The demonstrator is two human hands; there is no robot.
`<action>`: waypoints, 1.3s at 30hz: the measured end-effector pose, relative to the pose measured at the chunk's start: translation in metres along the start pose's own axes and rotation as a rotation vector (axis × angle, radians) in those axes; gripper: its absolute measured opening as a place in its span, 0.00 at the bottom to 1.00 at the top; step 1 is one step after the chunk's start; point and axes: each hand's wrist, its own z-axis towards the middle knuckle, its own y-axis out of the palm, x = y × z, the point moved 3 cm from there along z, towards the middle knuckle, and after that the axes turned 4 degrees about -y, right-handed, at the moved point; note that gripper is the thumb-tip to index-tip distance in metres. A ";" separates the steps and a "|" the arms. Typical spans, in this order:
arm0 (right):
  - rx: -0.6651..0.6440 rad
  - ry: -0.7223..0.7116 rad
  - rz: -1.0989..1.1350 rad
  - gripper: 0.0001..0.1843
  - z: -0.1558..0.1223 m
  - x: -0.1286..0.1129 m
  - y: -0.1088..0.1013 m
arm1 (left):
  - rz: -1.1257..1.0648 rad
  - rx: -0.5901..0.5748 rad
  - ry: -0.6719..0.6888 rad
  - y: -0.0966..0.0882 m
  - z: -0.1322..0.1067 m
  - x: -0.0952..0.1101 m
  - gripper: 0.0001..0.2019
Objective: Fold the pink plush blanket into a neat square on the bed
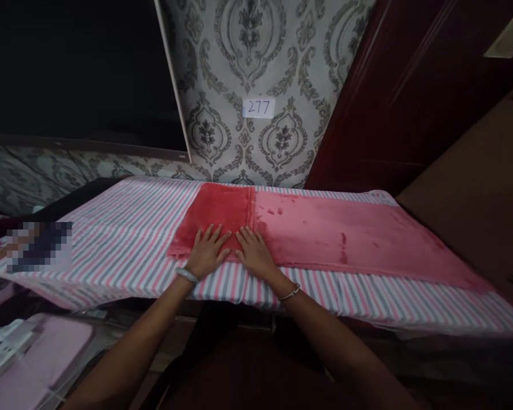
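A long red plush cloth lies spread over a striped tablecloth. Its left end is a darker red section, apparently folded over, with an edge running front to back near the middle. On that darker part rests my left hand, palm down with fingers spread. Just to its right, my right hand also lies flat, fingertips beside the fold's edge. Neither hand grips the fabric. A bracelet circles each wrist.
Behind the table, patterned wallpaper carries a paper label reading 277. A large dark television screen hangs at the left. A dark red door stands behind on the right. Lower left is a pink padded surface with a white power strip.
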 end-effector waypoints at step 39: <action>-0.002 -0.033 0.196 0.30 -0.004 -0.004 -0.007 | -0.084 -0.288 0.009 0.034 0.241 0.030 0.31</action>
